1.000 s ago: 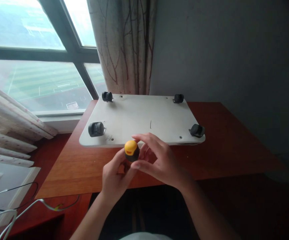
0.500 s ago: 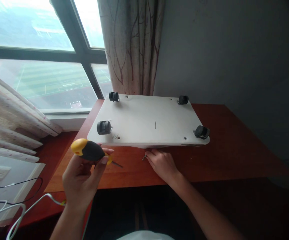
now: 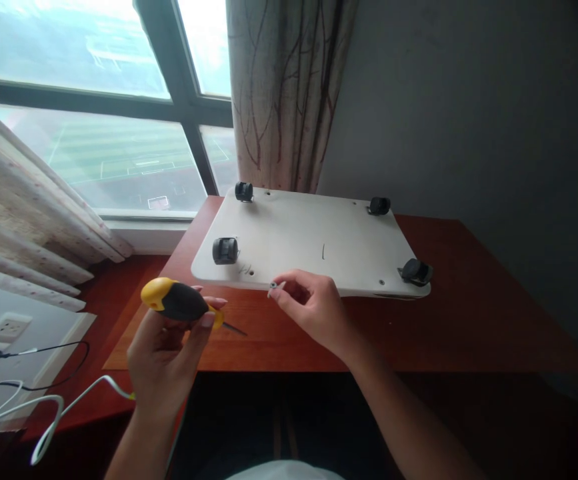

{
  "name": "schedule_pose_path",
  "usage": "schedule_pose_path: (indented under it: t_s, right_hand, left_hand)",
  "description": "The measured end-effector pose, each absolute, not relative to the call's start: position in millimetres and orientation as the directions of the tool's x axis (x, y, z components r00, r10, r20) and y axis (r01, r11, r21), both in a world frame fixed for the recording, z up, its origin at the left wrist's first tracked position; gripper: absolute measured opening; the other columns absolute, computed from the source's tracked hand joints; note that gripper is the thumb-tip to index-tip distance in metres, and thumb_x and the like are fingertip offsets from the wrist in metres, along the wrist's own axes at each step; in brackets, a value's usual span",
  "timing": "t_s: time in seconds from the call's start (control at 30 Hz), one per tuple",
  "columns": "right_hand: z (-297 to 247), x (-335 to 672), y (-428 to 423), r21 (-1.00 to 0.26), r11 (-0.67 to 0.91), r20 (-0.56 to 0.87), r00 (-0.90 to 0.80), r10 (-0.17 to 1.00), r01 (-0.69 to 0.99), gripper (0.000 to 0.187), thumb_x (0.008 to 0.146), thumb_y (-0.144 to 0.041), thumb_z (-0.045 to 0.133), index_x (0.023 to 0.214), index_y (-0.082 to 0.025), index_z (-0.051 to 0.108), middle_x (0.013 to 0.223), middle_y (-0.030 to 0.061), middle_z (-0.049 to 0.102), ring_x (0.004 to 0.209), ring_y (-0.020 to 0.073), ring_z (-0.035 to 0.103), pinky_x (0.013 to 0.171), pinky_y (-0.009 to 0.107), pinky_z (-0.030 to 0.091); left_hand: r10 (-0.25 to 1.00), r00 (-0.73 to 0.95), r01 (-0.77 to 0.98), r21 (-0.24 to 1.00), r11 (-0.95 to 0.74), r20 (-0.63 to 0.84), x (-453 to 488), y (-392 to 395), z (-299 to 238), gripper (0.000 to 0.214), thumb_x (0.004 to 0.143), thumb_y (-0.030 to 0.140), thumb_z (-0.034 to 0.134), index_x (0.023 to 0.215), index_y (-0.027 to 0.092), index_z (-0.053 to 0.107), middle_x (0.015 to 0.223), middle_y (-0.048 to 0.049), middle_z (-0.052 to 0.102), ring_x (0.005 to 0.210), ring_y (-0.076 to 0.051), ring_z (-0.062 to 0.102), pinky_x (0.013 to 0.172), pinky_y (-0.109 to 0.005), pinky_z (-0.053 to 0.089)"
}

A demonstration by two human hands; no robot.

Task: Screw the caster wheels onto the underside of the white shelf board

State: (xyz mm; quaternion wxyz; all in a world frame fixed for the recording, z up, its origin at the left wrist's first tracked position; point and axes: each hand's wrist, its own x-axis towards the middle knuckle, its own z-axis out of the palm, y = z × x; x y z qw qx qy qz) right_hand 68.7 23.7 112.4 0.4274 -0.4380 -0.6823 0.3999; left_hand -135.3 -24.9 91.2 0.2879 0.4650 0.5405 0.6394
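A screwdriver (image 3: 181, 300) with a yellow and black handle is gripped in my left hand (image 3: 163, 363), its thin metal shaft pointing right and slightly down. Between the thumb and fingers of my right hand (image 3: 313, 310) is a small screw (image 3: 272, 288), held over the near edge of a white board (image 3: 303, 230). The board lies on the desk with black casters at its corners, among them the near-left caster (image 3: 225, 251) and the near-right caster (image 3: 415, 272). Near the left front caster a screw hole (image 3: 251, 272) shows in the board.
The reddish-brown wooden desk (image 3: 473, 293) extends to the right of the board. Beyond it are a patterned curtain (image 3: 281, 100), a grey wall and a window. White cables (image 3: 61, 413) and a wall socket (image 3: 9, 328) are at the lower left.
My right hand has lifted the screw from the desk surface up to the board's front edge. My left hand keeps the screwdriver in nearly the same place. The view has shifted slightly left.
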Motion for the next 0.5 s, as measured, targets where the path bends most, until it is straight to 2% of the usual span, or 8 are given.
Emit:
schedule_pose_path:
  t_s: [0.23, 0.4, 0.5]
  right_hand:
    - [115.4, 36.9, 66.7, -0.886, 0.300, 0.205, -0.282, 0.937, 0.354, 0.027, 0.094, -0.042, 0.061, 0.102, -0.020, 0.075, 0.076, 0.0010, 0.070, 0.067, 0.0131, 0.061, 0.063, 0.024, 0.046]
    - [109.2, 33.4, 68.1, -0.843, 0.330, 0.204, -0.315, 0.927, 0.425, 0.024, 0.095, -0.041, 0.062, 0.101, -0.023, 0.076, 0.086, 0.0038, 0.074, 0.075, 0.0150, 0.066, 0.069, 0.026, 0.049]
    - [109.4, 33.6, 68.2, -0.818, 0.347, 0.208, -0.327, 0.922, 0.458, 0.022, 0.096, -0.040, 0.063, 0.101, -0.024, 0.076, 0.084, 0.0034, 0.074, 0.075, 0.0155, 0.067, 0.070, 0.026, 0.049]
  left_hand:
    - [0.860, -0.429, 0.165, 0.960, -0.227, 0.277, -144.1, -31.7, 89.8, 0.037, 0.079, 0.028, 0.082, 0.113, 0.020, 0.069, 0.089, -0.0064, 0.077, 0.073, -0.019, 0.071, 0.063, -0.028, 0.058]
    - [0.864, -0.389, 0.140, 0.947, -0.288, 0.320, -151.8, -30.4, 85.0, 0.032, 0.079, 0.024, 0.081, 0.109, 0.020, 0.070, 0.095, -0.0074, 0.078, 0.076, -0.019, 0.072, 0.066, -0.027, 0.059]
    - [0.859, -0.405, 0.122, 0.950, -0.288, 0.312, -150.0, -28.2, 86.6, 0.030, 0.077, 0.021, 0.082, 0.105, 0.020, 0.071, 0.095, -0.0073, 0.078, 0.080, -0.020, 0.073, 0.066, -0.027, 0.059]
